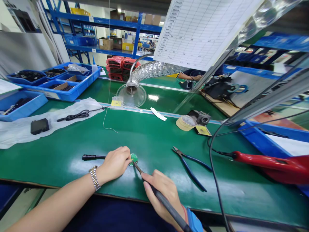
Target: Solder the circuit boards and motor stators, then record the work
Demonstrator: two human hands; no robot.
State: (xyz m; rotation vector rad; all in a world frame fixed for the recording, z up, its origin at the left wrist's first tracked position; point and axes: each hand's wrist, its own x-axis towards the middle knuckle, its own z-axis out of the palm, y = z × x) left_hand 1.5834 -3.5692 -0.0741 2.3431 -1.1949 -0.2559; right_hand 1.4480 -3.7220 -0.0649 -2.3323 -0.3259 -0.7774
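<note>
A small round green circuit board point(134, 157) lies on the green tabletop just beyond my fingertips. My left hand point(117, 161) is closed in a pinch at the board's left edge. It grips a black cable point(99, 157), whose round connector point(88, 157) sticks out to the left; a thin lead shows at the fingertips. In my right hand point(164, 190) is a soldering iron point(166, 204), held like a pen. Its tip meets the board close to the left fingertips; the exact contact point is too small to make out. Cutting pliers point(190, 164) rest with handles spread, right of the board.
Behind the board stand a fume hood point(131, 96) and a round tin point(185, 122) beside an iron stand point(202, 118). A red tool point(270, 164) and its black cord point(213, 164) lie right. White foam sheet point(14, 137) and blue trays point(79, 91) occupy the left.
</note>
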